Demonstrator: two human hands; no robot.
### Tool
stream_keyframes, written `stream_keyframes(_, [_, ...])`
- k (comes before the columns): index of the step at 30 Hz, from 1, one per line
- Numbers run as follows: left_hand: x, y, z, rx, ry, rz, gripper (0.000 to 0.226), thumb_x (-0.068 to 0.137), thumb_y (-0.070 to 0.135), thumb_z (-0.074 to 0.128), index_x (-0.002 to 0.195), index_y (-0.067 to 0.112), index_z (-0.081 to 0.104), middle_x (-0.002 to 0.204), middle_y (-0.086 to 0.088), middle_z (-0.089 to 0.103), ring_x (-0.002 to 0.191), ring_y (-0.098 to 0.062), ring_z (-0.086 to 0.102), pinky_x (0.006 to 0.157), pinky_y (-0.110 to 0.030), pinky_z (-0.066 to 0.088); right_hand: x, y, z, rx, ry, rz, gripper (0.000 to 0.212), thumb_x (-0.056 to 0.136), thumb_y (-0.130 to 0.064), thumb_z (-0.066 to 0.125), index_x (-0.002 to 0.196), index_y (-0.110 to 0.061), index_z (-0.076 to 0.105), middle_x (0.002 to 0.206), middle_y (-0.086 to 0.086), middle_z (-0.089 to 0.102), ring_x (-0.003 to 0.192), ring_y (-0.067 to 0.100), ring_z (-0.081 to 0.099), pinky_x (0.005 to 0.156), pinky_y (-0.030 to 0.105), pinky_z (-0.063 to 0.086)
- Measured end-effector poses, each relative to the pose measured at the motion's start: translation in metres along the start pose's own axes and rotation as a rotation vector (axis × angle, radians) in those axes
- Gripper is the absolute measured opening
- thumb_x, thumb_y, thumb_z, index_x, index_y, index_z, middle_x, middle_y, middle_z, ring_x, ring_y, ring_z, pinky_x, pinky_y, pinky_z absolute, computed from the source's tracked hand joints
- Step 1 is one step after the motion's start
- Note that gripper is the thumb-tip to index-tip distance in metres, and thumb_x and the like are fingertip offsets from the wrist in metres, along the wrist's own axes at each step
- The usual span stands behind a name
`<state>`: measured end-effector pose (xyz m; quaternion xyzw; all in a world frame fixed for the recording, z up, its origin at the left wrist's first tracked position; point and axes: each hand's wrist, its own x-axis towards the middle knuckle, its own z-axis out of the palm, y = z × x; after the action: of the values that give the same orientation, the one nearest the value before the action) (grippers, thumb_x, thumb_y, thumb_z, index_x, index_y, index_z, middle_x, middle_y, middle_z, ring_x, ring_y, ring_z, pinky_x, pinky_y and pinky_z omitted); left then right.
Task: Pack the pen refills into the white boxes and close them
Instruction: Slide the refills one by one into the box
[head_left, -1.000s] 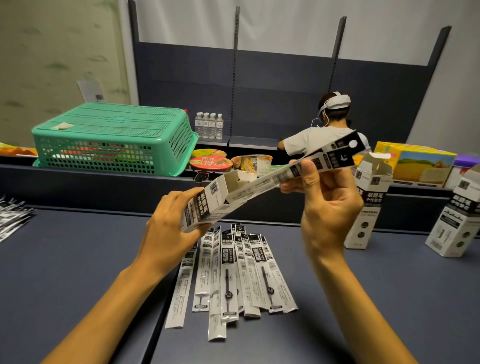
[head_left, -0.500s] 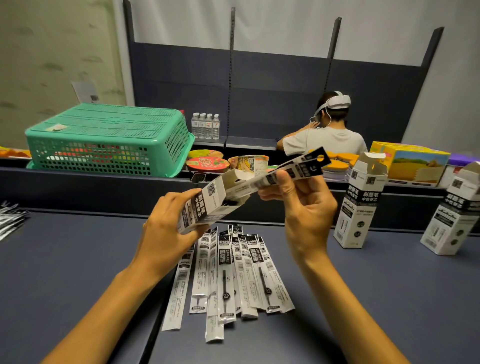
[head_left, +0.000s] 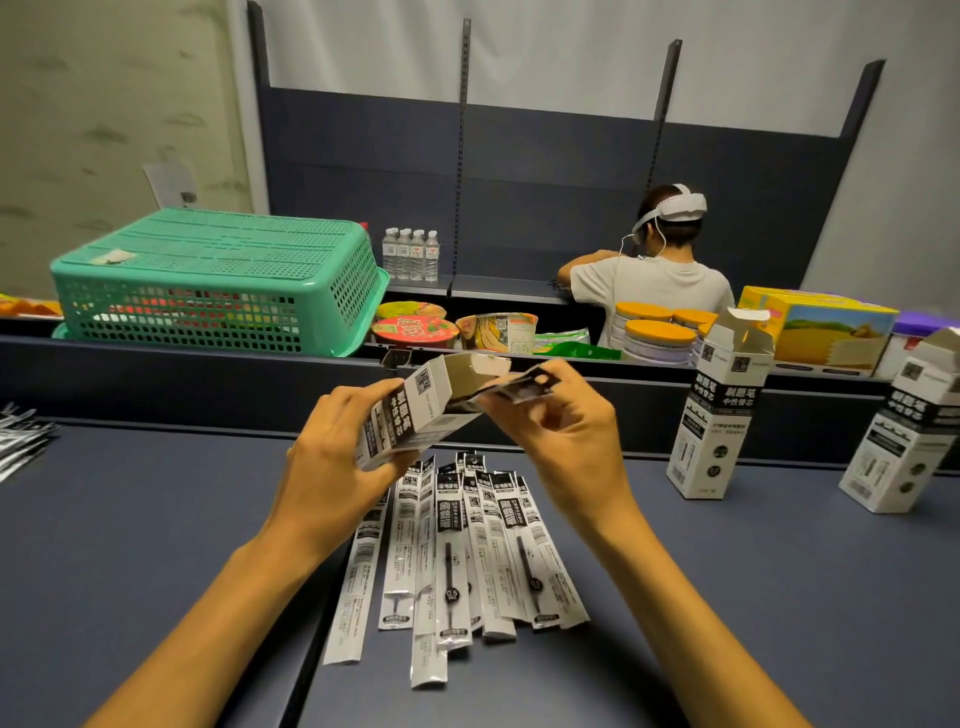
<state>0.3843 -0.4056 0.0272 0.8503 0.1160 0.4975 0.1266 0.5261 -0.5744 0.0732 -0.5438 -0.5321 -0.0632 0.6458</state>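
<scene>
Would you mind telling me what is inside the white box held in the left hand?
One refill packet, pinched by the right hand, goes into the open top of the white box gripped by the left hand. Only its dark end shows; the walls hide any other contents.

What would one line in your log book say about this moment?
left hand: grips open white cardboard box | right hand: pinches black-and-white packaged pen refill, mostly inside | loose refill packets: on dark table

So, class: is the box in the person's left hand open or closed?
Open: the held box's top flaps stand apart, and a refill packet sticks out of its mouth.
</scene>
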Motion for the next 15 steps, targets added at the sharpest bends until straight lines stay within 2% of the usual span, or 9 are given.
stream_keyframes(3, [-0.0001,-0.0006,0.0005,0.014,-0.003,-0.001,0.074,0.072,0.020,0.083,0.134,0.030,0.044,0.114,0.002,0.056,0.103,-0.014,0.052,0.078,-0.027,0.050,-0.0015,-0.0040,0.0012,-0.011,-0.191,0.073,0.012,0.087,-0.015,0.072,0.099,-0.018,0.075,0.090,-0.007,0.074,0.082,0.007,0.069,0.072,0.022,0.053])
stream_keyframes(6, [0.0000,-0.0020,0.0004,0.019,-0.008,-0.006,0.073,0.072,0.021,0.082,0.135,0.029,0.043,0.115,0.001,0.056,0.104,-0.014,0.051,0.076,-0.030,0.052,-0.0014,-0.0074,-0.0006,0.004,-0.175,0.130,0.008,0.088,-0.023,0.070,0.091,-0.030,0.070,0.072,-0.006,0.069,0.064,0.007,0.060,0.057,0.020,0.045])
stream_keyframes(8, [0.0005,-0.0026,0.0003,0.017,-0.009,-0.004,0.073,0.073,0.022,0.082,0.135,0.029,0.044,0.115,0.001,0.056,0.105,-0.014,0.052,0.077,-0.031,0.052,-0.0004,-0.0086,-0.0009,0.032,-0.131,0.095,0.010,0.091,-0.021,0.066,0.095,-0.031,0.069,0.069,-0.004,0.065,0.059,0.008,0.052,0.051,0.022,0.040])
stream_keyframes(12, [0.0001,-0.0018,0.0014,0.033,-0.011,0.009,0.072,0.073,0.022,0.083,0.134,0.027,0.045,0.113,0.001,0.057,0.101,-0.015,0.052,0.075,-0.032,0.052,-0.0014,-0.0040,0.0051,-0.111,-0.197,0.040,0.018,0.095,-0.014,0.061,0.105,-0.024,0.072,0.067,-0.012,0.064,0.056,0.011,0.056,0.055,0.035,0.050])
stream_keyframes(13, [0.0000,-0.0014,0.0013,0.034,-0.010,0.011,0.072,0.073,0.022,0.083,0.134,0.026,0.046,0.113,0.001,0.057,0.100,-0.015,0.053,0.075,-0.033,0.052,-0.0018,-0.0018,0.0064,-0.161,-0.223,0.050,0.019,0.096,-0.016,0.060,0.109,-0.023,0.072,0.064,-0.007,0.064,0.054,0.012,0.056,0.054,0.034,0.050])
stream_keyframes(15, [-0.0001,-0.0008,0.0007,0.036,-0.011,0.017,0.072,0.072,0.021,0.083,0.134,0.026,0.045,0.112,0.000,0.057,0.099,-0.016,0.053,0.074,-0.035,0.053,-0.0014,0.0006,0.0062,-0.216,-0.280,0.092,0.021,0.099,-0.024,0.056,0.115,-0.024,0.070,0.060,0.003,0.063,0.048,0.007,0.052,0.049,0.022,0.042])
